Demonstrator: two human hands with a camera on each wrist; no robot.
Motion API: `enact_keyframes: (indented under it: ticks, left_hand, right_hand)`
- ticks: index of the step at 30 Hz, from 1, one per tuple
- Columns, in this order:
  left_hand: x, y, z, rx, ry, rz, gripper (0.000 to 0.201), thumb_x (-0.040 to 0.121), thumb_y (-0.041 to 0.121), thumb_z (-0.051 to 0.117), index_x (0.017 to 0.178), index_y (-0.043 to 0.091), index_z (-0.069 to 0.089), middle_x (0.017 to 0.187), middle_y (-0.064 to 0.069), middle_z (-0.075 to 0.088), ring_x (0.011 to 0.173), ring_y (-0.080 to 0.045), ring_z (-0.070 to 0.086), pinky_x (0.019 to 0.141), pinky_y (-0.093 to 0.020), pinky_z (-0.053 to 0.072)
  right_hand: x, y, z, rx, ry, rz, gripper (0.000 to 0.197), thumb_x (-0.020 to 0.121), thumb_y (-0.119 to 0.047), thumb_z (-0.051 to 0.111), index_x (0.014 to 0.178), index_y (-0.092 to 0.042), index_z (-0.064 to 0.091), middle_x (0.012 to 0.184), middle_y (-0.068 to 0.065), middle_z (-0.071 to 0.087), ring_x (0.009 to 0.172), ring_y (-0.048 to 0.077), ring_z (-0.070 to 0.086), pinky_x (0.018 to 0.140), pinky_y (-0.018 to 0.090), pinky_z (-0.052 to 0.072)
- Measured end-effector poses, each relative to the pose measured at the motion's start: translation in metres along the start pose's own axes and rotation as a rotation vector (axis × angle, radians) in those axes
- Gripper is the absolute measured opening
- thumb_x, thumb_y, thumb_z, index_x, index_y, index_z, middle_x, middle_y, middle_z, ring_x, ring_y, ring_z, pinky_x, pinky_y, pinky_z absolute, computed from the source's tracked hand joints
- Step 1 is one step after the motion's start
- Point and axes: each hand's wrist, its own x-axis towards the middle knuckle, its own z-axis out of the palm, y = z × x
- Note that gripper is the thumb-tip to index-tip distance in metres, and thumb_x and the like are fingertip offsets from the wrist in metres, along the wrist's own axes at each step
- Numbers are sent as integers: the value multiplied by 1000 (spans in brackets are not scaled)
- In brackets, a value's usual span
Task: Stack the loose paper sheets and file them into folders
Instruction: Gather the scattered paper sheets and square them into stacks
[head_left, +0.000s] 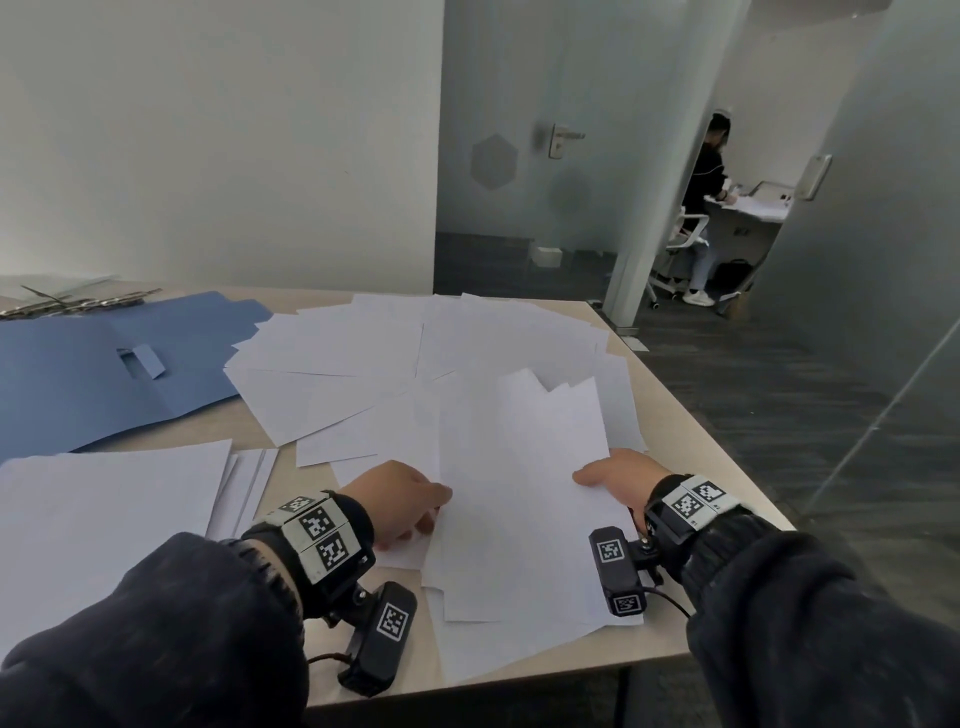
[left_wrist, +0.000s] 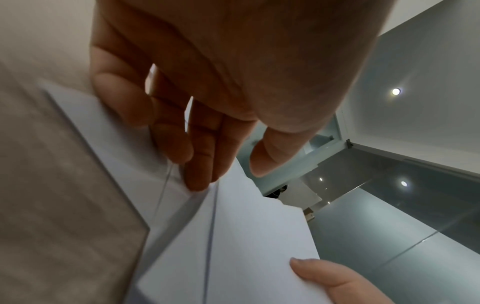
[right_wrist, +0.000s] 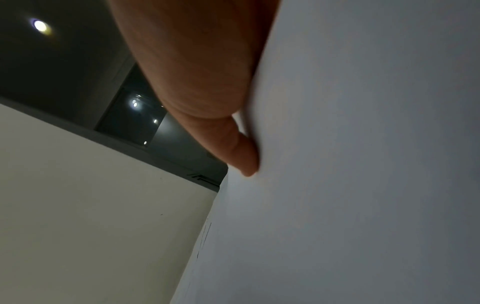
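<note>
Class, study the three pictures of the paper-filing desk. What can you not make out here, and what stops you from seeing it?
- Right hand fingers: head view, hidden under the held sheets; right wrist view shows only the thumb.
- Number of held sheets: overlapping, edges blurred in the left wrist view.
- Blue folder: cut off by the head view's left edge.
- Metal clips: too small.

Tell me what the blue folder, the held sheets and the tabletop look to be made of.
Blue folder: matte card, judging by its flat folded flaps and dull surface.
Held sheets: thin white paper, bending in the right hand.
Tabletop: pale, matte wood-look laminate, probably.
</note>
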Motion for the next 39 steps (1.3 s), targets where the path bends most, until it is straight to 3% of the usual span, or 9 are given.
enact_keyframes:
  ticks: [5,7,10,13,16,21,28,33,39]
  left_hand:
    - [4,-9,-8,-95,157,68,30,95,40,63,114,18,64,103,-2,69,80,-19,64,69,-31,53]
    - [7,-13,-12,-199,264,86,51,92,46,68,132,20,53,116,0,63,96,-21,64,85,-35,53]
    - [8,-8,-17,-370,236,91,74,90,53,68,150,19,39,133,-2,58,112,-22,60,93,-38,51]
    - [10,1,-17,-550,163,172,61,90,51,69,138,17,51,125,-1,67,108,-21,67,92,-44,58]
    - [6,11,-18,-596,157,296,62,77,54,72,132,28,57,115,9,74,104,-16,72,95,-47,57]
    - [-1,27,-31,-611,262,416,47,75,29,62,122,33,64,111,9,76,104,-20,72,96,-50,56]
    - [-25,62,-61,-707,396,632,37,81,20,61,116,27,68,110,4,76,104,-21,72,94,-48,57]
    - [-24,49,-48,-701,339,619,53,77,19,69,129,24,60,119,5,74,110,-16,70,99,-46,54]
    - [-15,39,-30,-738,283,565,57,73,18,70,129,23,60,116,4,74,107,-16,71,99,-46,54]
  right_hand:
    - [-5,7,-14,178,25,-112,15,94,-4,64,109,-4,69,111,19,73,105,41,68,100,54,51]
    - [-5,11,-19,351,48,-144,17,94,-3,64,111,-5,69,110,21,73,104,43,68,98,60,51]
    - [-10,11,-19,497,53,-194,26,94,-4,64,120,-3,67,112,19,73,104,41,69,94,55,53]
    - [-20,6,-12,513,-20,-274,28,93,-3,65,120,-5,67,114,16,74,101,33,71,86,43,57]
    - [-27,-2,-5,455,-64,-345,34,89,1,68,123,-2,66,116,17,73,106,36,70,94,47,55]
    - [-32,-21,-3,427,-25,-478,33,87,-1,72,120,-4,68,114,15,74,107,34,70,101,53,51]
    - [-49,-55,-9,455,58,-647,27,86,-11,77,112,-16,73,110,4,76,105,22,72,95,40,54]
    - [-54,-47,-4,439,38,-646,25,87,-9,75,111,-12,73,107,6,77,101,24,73,90,38,56]
    - [-56,-33,5,468,24,-634,28,88,-9,74,115,-13,71,109,3,76,103,22,72,82,30,55]
